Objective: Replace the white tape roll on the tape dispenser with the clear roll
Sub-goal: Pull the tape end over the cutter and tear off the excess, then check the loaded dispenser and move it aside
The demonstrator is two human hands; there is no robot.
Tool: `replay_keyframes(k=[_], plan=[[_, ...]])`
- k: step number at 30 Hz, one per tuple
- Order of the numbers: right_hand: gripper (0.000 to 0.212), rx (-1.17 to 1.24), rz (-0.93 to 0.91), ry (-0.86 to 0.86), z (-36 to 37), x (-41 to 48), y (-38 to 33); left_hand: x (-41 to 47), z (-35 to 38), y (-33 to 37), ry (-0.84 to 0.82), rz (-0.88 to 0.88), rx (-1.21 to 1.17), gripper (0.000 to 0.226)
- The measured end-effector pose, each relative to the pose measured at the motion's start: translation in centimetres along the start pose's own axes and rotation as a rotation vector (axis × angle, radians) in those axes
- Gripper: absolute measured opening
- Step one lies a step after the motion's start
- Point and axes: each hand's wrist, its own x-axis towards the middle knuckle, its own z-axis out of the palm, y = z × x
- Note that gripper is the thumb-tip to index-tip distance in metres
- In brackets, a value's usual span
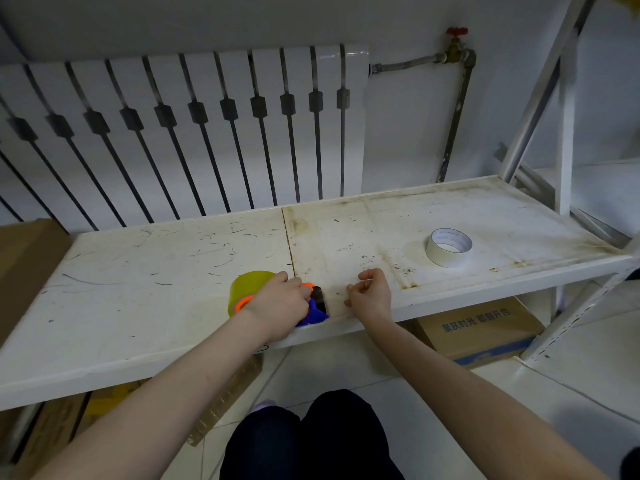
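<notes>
The tape dispenser point(316, 311), blue with orange parts, lies at the front edge of the white shelf point(173, 271). A yellowish clear tape roll point(246, 285) sits in it, on its left side. My left hand point(280, 306) rests on top of the dispenser and grips it, hiding most of its body. My right hand point(369, 294) hovers just right of the dispenser with thumb and fingers pinched together; whether it holds a tape end I cannot tell. The white tape roll point(449, 247) lies flat on the shelf, far to the right, apart from both hands.
A radiator point(194, 133) stands against the wall behind the shelf. A pipe with a red valve point(456, 46) runs at the right. Cardboard boxes point(481, 327) sit under the shelf, and one more at the far left. A shelf upright point(564, 133) rises on the right.
</notes>
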Motion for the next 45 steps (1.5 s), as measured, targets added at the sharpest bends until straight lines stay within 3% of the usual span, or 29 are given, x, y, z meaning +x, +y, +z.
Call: replay_keyframes(k=[5,14,22,28,35,40,45], plan=[[0.019,0.02,0.025,0.013,-0.3,0.1,0.1,-0.5,1.0,0.6,0.058,-0.04,0.009,0.025],[0.024,0.046,0.012,0.037,-1.3,0.1,-0.2,0.4,-1.0,0.1,0.122,-0.301,-0.479,0.033],[0.022,0.002,0.056,0.004,-1.7,0.5,-0.2,2.1,-2.0,0.9,-0.03,-0.396,-0.297,0.058],[0.028,-0.153,0.044,-0.056,-2.2,1.0,-0.8,4.3,-2.7,1.7,-0.059,-0.375,-0.343,0.04],[0.042,-0.039,0.054,-0.071,-3.7,0.4,-1.8,3.6,-2.9,0.0,0.039,-0.379,-0.543,0.052],[0.045,0.012,-0.007,-0.098,-4.8,-0.5,-3.9,1.6,-3.6,-1.0,0.143,-0.393,-0.721,0.078],[0.048,0.018,-0.153,-0.077,-5.3,-1.8,-6.4,-0.2,-4.3,-1.2,0.303,-0.394,-0.794,0.068]])
